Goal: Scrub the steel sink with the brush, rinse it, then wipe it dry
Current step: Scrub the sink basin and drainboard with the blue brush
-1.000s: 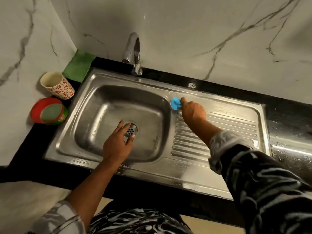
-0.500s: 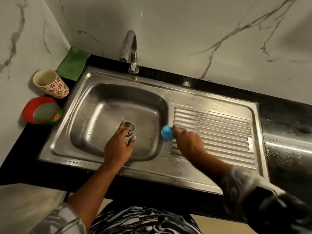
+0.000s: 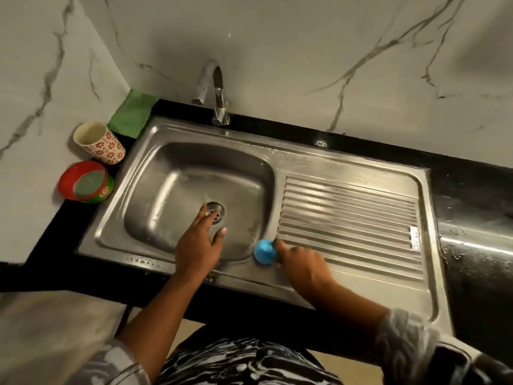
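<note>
The right hand grips the blue brush, fingers curled round it. The brush sits on the sink, on the strip between the basin and the ribbed drainboard, toward the near edge. The left hand holds nothing: its fingers are straight and spread over the basin, fingertips at the drain. A green cloth, a cup and a red bowl are on the counter at left.

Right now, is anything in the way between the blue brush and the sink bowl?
Only the left hand, spread open in the sink bowl by the drain, just left of the brush the right hand holds. Nothing else visible.
</note>
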